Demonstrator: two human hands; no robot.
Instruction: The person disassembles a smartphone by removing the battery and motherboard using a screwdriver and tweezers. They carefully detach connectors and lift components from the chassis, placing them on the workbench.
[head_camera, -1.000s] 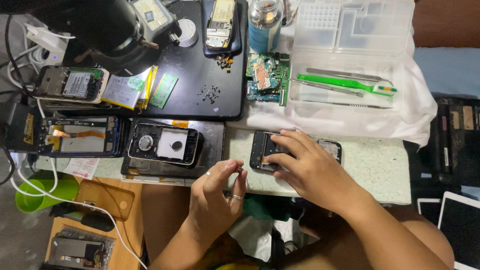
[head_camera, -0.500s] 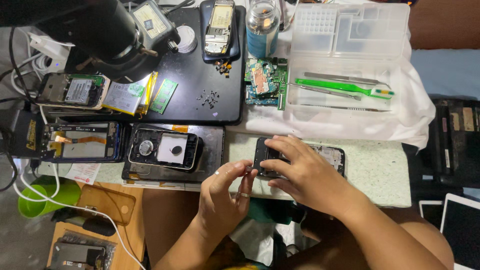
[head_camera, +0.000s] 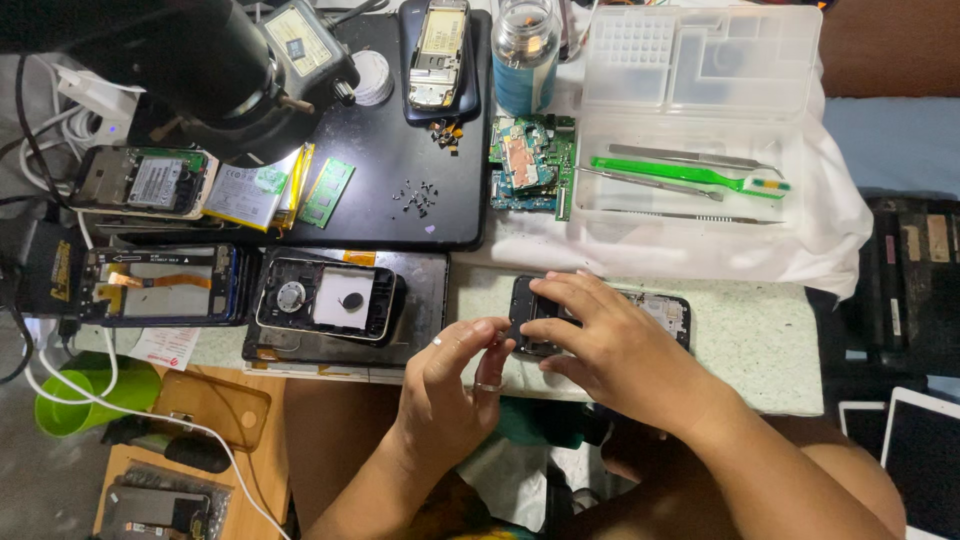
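My right hand (head_camera: 610, 345) presses flat on the opened phone (head_camera: 655, 312), fingers spread; my left hand (head_camera: 450, 385), just beside, pinches its fingertips together at the phone's near corner on the tabletop (head_camera: 760, 350).

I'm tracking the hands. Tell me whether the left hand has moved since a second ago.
Yes. The left hand has moved up and right, closing on the dark phone under the right hand at the table edge.

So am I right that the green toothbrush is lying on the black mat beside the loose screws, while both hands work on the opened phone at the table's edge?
Not quite: the head view shows the green toothbrush lying in the clear plastic tray with the metal tools, not on the black mat. The rest holds: the left hand and right hand are on the opened phone at the table's edge.
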